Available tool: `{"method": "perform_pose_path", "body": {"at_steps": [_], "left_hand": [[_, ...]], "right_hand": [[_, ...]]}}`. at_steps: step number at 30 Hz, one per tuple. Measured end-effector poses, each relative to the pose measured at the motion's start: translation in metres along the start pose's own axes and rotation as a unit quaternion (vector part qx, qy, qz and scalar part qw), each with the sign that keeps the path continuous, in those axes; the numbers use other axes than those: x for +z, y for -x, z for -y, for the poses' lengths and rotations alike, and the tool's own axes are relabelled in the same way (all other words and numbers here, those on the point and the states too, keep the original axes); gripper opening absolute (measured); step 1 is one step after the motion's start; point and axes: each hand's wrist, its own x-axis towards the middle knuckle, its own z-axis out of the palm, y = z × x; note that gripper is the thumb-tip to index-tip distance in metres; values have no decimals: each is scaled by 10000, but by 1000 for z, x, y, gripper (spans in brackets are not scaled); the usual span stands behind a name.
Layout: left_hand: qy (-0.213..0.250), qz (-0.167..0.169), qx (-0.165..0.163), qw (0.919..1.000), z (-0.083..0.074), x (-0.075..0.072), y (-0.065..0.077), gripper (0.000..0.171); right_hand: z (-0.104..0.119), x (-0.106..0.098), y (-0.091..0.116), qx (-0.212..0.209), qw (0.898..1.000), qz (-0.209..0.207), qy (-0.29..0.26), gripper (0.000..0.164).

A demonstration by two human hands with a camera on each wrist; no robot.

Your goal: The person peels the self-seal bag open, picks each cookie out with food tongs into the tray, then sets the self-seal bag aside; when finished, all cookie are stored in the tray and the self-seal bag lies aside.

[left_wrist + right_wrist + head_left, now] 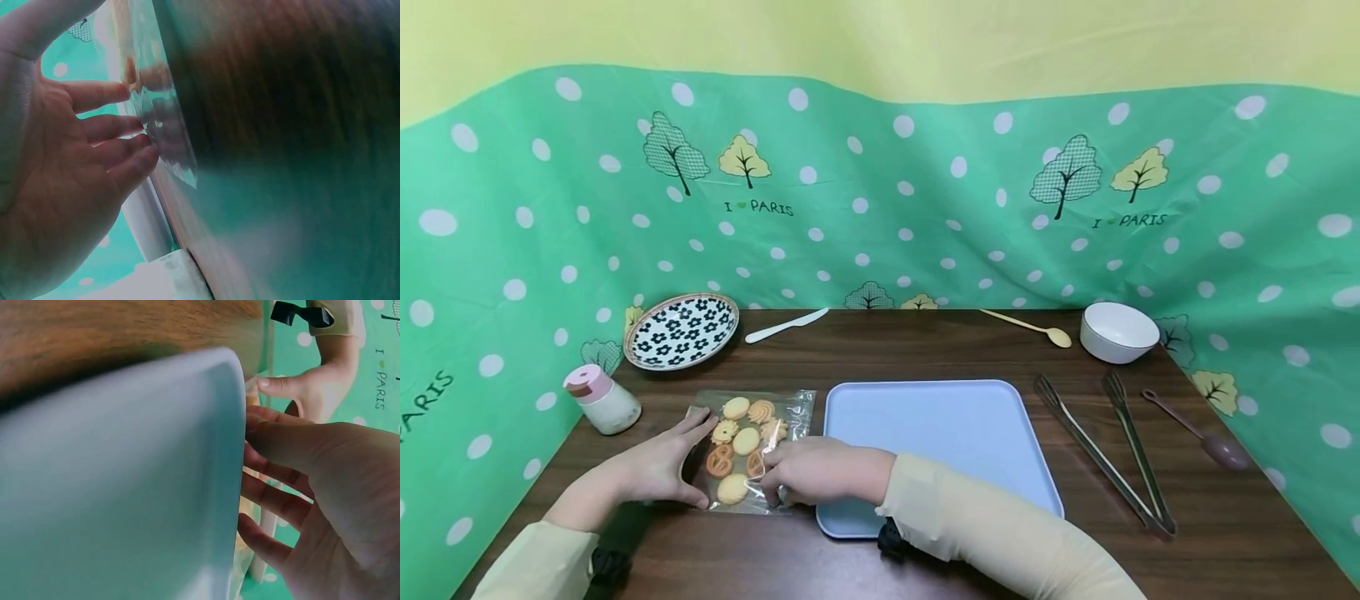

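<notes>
A clear plastic bag of assorted cookies (747,441) lies flat on the table, several pale round and pretzel-shaped ones showing through it. My left hand (658,467) is at the bag's left edge, thumb and fingers spread apart. In the left wrist view its fingertips touch the edge of the bag (167,119). Over the bag's right side, my right hand (820,468) reaches down with its fingers on the plastic. The right wrist view shows those fingers (275,499) loosely bent and spaced apart, their tips partly hidden behind the tray's rim (236,425).
The light blue tray (925,425) lies right of the bag, under my right forearm. Tongs (1105,467) and a brown ladle (1221,450) lie farther right. Along the back are a patterned plate (681,332), white knife (786,326), yellow spoon (1058,337) and white bowl (1118,333). A pink-lidded jar (606,404) stands left.
</notes>
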Motion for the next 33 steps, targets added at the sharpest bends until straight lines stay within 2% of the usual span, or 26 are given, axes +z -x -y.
{"method": "perform_pose_path", "body": {"at_steps": [7,11,16,22,26,29,33], "left_hand": [[89,-97,-38,9999,4,1,6,120],[158,-203,-18,9997,4,3,8,120],[211,-168,-25,9996,3,1,5,120],[148,2,-80,9999,2,-3,-2,121],[73,-16,-56,10000,2,-3,-4,122],[79,-23,-70,9999,2,-2,-3,122],[183,11,-73,9998,0,-1,-2,121]], "right_hand": [[9,4,-13,207,9985,120,491,11],[13,4,-14,400,9956,414,737,24],[10,1,-4,479,9952,459,716,37],[2,-6,19,570,9931,215,998,33],[-1,-10,29,715,9935,345,821,27],[-5,-10,29,673,9957,274,580,17],[-14,-12,25,563,9982,134,186,30]]}}
